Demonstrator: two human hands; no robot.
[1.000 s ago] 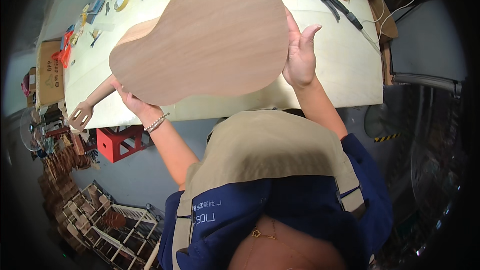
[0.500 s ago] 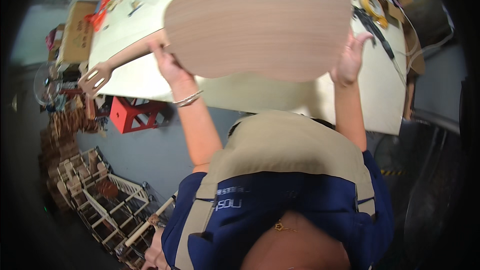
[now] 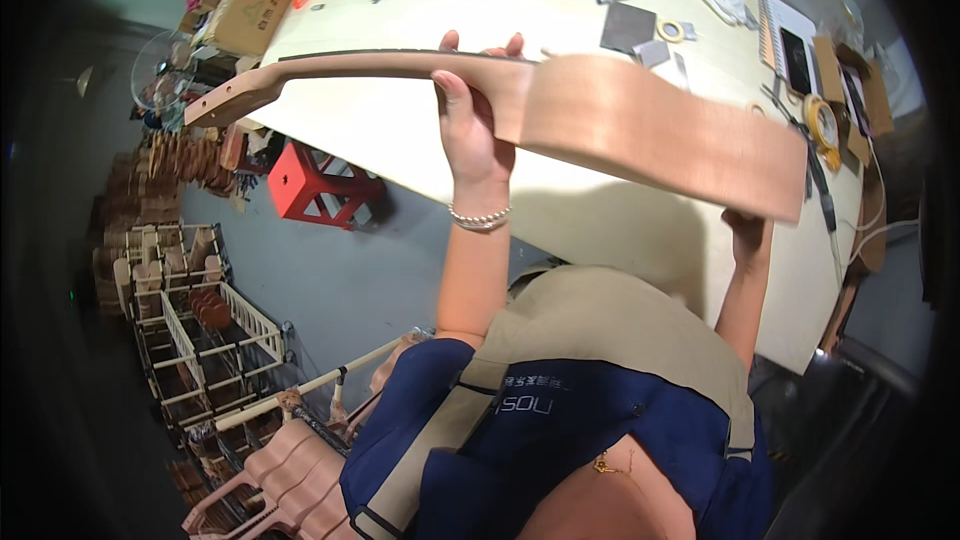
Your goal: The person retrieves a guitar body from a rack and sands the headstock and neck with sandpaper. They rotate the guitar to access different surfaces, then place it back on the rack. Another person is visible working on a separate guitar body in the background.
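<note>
An unfinished pale wooden guitar [image 3: 660, 140] is raised above the white table, turned side-on, its dark-edged fretboard facing up and its slim headstock at the left. My left hand [image 3: 470, 130] is wrapped round the neck near the heel, thumb on the near side and fingertips showing beyond the fretboard. My right hand [image 3: 746, 230] supports the body's right end from below, its fingers mostly hidden by the wood. A bracelet is on my left wrist.
The white table [image 3: 350, 110] holds a cardboard box [image 3: 250, 0], tape rolls [image 3: 820, 130], sandpaper-like dark sheets [image 3: 628, 25] and several small tools. A red stool [image 3: 300, 185] stands below its edge. Racks of wooden parts [image 3: 200, 330] line the lower left.
The guitar has turned from showing its flat back to showing its side, fretboard up. My left hand has moved up onto the neck heel; my right hand has dropped below the body's end.
</note>
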